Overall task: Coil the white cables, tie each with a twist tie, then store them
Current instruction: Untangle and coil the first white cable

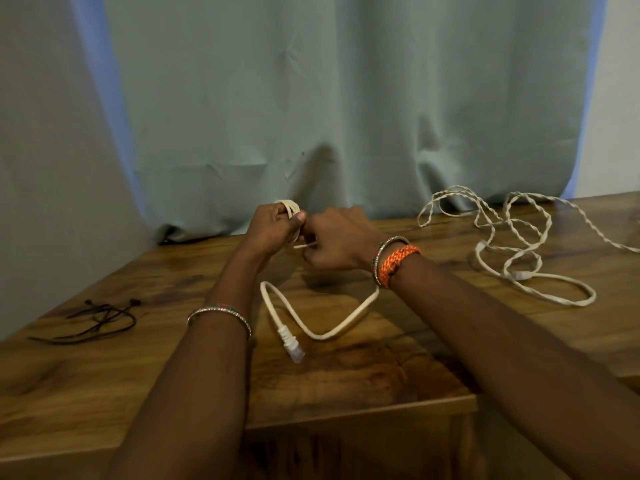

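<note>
Wooden tabletop point(346, 375): thin white cable point(313, 332) is being coiled; loops gripped by left hand point(273, 230), right hand point(337, 242) apparently pinching the strand. Black ties point(93, 320), left of cable, needed next.

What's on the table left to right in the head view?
Black ties → left hand holding the coil → cable plug end → right hand → loose tangled white cable.

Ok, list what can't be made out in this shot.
- Head view: how many loops the coil has; the left hand covers most of it.
- What the right hand pinches; its curled fingers hide it.
- Twisted cable: one end runs off the right edge.
- Black ties: too small to count.
</note>
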